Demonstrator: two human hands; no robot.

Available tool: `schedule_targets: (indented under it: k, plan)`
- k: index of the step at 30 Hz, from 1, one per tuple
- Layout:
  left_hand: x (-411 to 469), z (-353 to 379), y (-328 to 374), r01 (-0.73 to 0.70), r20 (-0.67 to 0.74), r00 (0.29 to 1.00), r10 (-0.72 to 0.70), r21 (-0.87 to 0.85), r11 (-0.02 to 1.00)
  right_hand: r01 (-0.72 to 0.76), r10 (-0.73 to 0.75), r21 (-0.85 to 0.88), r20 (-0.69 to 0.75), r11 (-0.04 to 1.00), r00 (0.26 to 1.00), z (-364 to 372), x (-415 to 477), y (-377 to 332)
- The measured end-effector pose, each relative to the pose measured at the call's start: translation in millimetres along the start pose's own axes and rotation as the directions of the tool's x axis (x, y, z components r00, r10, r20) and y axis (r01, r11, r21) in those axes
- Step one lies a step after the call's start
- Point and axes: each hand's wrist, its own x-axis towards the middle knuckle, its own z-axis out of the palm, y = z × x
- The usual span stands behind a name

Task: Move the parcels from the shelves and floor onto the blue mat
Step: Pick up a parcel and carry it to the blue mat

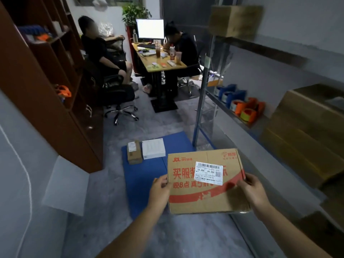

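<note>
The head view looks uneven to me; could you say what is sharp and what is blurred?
Head view: the cardboard parcel, left hand and right hand read sharp; the shelf boxes at right are smeared; the monitor is blown out white; the wide lens tilts the bookcase.

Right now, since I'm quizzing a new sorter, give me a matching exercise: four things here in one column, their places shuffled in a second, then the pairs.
Things:
1 red-printed parcel
2 small brown box
3 tape dispensers
4 monitor

Places:
A on the metal shelf
B on the desk
C held between left hand and right hand
D on the blue mat

Pairs: 1-C; 2-D; 3-A; 4-B
</note>
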Motion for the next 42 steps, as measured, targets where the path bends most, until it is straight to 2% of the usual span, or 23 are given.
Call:
schedule_targets:
  k: [6, 14, 17, 20, 24, 30, 32, 35, 37, 39, 42]
  plan:
    - [75, -6, 10, 0.12, -0.015, 0.993, -0.121, -0.044, 0.992, -0.072, 0.07, 0.126, 0.018, 0.989, 0.997, 44, 88, -21]
    - [216, 13, 37, 0.214, -0.061, 0.974, -0.217, -0.049, 0.976, -0.047, 0.011, 0.194, 0.184, 0.98, 0.983, 111, 253, -56]
    - [268, 24, 52, 0.242, -0.109, 0.962, -0.249, -0.077, 0.967, -0.172, 0.082, 0.286, 0.301, 0.943, 0.95, 131, 308, -66]
    - [319, 33, 61, 0.245, -0.135, 0.957, -0.255, -0.087, 0.966, -0.259, 0.117, 0.288, 0.43, 0.922, 0.895, 143, 357, -82]
    - [377, 38, 71, 0.269, -0.11, 0.955, -0.275, -0.062, 0.961, -0.261, 0.109, 0.23, 0.518, 0.938, 0.848, 154, 408, -106]
    - [462, 41, 72, 0.333, 0.04, 0.942, -0.332, -0.016, 0.943, -0.264, 0.103, 0.183, 0.605, 0.947, 0.789, 184, 474, -138]
    - [497, 38, 68, 0.37, 0.056, 0.928, -0.369, -0.008, 0.929, -0.275, 0.142, 0.137, 0.597, 0.952, 0.789, 199, 494, -144]
    - [551, 27, 56, 0.389, 0.102, 0.915, -0.39, 0.03, 0.921, -0.232, 0.144, 0.109, 0.517, 0.967, 0.843, 229, 516, -154]
    - [586, 15, 50, 0.391, 0.159, 0.903, -0.398, 0.076, 0.917, -0.2, 0.144, 0.089, 0.427, 0.976, 0.893, 255, 524, -156]
    - [621, 2, 44, 0.419, 0.179, 0.89, -0.42, 0.05, 0.907, -0.207, 0.177, 0.069, 0.303, 0.976, 0.936, 285, 532, -154]
    - [673, -7, 30, 0.467, 0.178, 0.867, -0.465, 0.032, 0.883, -0.268, 0.267, -0.019, 0.179, 0.963, 0.947, 328, 556, -144]
